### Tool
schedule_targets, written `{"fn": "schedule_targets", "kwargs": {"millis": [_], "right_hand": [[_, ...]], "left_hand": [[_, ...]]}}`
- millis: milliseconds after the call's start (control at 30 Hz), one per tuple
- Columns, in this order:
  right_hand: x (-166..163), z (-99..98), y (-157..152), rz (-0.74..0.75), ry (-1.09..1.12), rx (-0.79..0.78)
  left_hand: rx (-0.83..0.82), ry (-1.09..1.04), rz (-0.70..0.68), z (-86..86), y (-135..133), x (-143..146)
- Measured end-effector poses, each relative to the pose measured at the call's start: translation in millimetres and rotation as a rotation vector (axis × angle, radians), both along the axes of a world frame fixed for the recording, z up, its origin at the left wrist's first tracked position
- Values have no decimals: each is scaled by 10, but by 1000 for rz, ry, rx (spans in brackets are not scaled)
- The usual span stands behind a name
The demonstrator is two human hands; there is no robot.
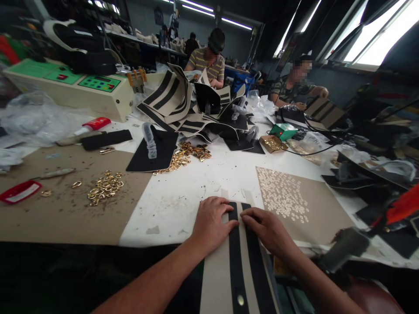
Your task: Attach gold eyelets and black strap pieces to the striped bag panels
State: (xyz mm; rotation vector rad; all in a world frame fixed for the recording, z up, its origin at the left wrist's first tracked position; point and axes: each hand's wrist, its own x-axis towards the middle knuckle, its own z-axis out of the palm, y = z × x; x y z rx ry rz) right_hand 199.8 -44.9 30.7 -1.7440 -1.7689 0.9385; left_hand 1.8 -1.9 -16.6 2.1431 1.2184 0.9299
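Note:
A beige panel with two black stripes (220, 279) extends from my lap up over the table's front edge. A small gold-coloured metal piece (241, 300) shows on its left stripe, near the bottom. My left hand (212, 222) lies across the panel's far end, with fingers and thumb curled around the left stripe and gripping there. Beside it, my right hand (266, 229) is closed in a pinch at the far end of the right stripe. Whatever its fingertips hold is too small or hidden to make out. Pale tabs (248, 196) stick out past the panel's far end.
Gold buckle-like fittings (105, 188) lie heaped on brown board at left, near a red tray (20, 192). Small washers (283, 194) cover cardboard at right. Striped panels (170, 98) pile up at the back. A green-topped machine (68, 83) stands far left. Two people work across the table.

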Motion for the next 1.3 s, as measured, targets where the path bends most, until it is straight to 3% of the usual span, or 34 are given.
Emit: {"fn": "schedule_targets", "kwargs": {"millis": [100, 300, 700, 833, 933, 1033, 1167, 1233, 1300], "right_hand": [[-169, -45, 167, 70, 26, 0], [-131, -158, 262, 109, -65, -1], [-203, -136, 325, -25, -149, -49], [-193, -109, 199, -72, -9, 51], [-67, -111, -158, -285, 88, 198], [221, -118, -708, -678, 11, 324], [741, -114, -1287, -1141, -160, 276], [981, -153, -1370, -1216, -128, 250], [1188, -231, -1326, -1169, -113, 228]], "left_hand": [[-3, 0, -9, -18, 4, 0], [-3, -3, -5, -47, 5, -1], [-3, -13, -3, -45, 3, 6], [18, -5, -4, -39, 6, 8], [29, 2, 5, -45, 10, 6], [30, 11, -3, -54, 12, 5], [28, 28, -19, -63, 21, 1], [31, 37, -24, -67, 28, -1], [30, 42, -22, -72, 35, -2]]}}
